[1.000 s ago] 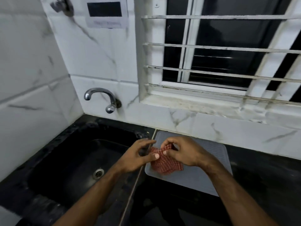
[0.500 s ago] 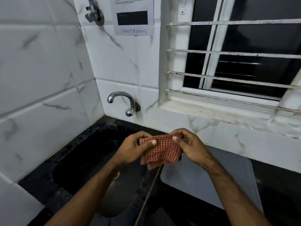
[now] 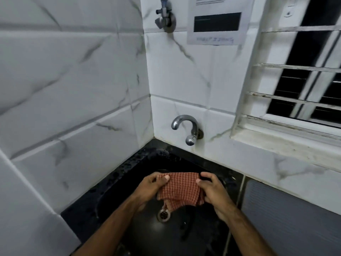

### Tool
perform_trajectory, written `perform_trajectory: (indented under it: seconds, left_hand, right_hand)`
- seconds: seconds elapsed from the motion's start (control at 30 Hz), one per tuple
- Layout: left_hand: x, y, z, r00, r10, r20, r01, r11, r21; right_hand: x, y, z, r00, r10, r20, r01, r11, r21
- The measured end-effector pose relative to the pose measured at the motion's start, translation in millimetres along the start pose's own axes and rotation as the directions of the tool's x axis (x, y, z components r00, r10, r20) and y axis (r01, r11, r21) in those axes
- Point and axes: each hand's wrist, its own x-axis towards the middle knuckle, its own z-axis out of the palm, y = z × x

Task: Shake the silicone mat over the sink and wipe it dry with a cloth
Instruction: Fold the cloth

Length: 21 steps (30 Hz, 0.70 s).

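So both hands are on the cloth (image 3: 180, 189), a red checked one, stretched between them right over the black sink (image 3: 140, 169). The left hand (image 3: 154, 187) pinches its left edge with thumb on top and fingers curled behind, and the right hand (image 3: 212, 191) pinches the right edge the same way. A loose corner dangles down toward the drain (image 3: 163, 215).

The silicone mat (image 3: 287, 215) (grey, ribbed) lies flat on the desk, just right of the sink and well clear of both hands. So the thing that matters is off to the right and a bit nearer the person, and the right hand is the closer one by a fair margin. Only part of the mat shows, so I can't tell for sure which way its long side runs.

My read: the cloth is being readied, and the wipe needs a swing rightward across the sink rim. Room looks decent: the wall and window sill (image 3: 287, 143) sit behind the mat, the tap (image 3: 186, 126) is up and back from the hands, and nothing stands on the part of the mat in view.
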Motion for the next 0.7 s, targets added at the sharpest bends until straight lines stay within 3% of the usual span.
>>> perform_trajectory:
  seconds: [0.13,0.23,0.37,0.57,0.7]
  left_hand:
    - [48.8,-9.7,-60.7,0.990,-0.112,-0.091,0.102,0.989,-0.109]
    - [78.8,-16.6,-97.4,0.971,-0.183,-0.154,0.170,0.981,-0.093]
    - [119.9,-20.4,-139.3,0.965,-0.202,-0.168,0.186,0.977,-0.106]
    - [187.2,-3.9,-157.3,0.943,-0.022,-0.332,0.016,1.000,-0.022]
    - [230.1,26.7,-166.6,0.909,0.213,-0.359,-0.108,0.951,0.290]
  right_hand:
    - [48.9,2.7,76.1,0.993,0.059,0.102,-0.041,0.985,-0.169]
    - [87.3,-7.3,115.6,1.000,-0.007,0.025,0.013,0.971,-0.239]
    - [146.2,-29.9,159.5,0.999,-0.022,0.044,0.035,0.943,-0.332]
    - [236.5,-76.8,202.2,0.989,-0.126,0.080,0.149,0.878,-0.454]
    - [301.9,-109.4,219.3,0.973,-0.229,0.029,0.210,0.829,-0.518]
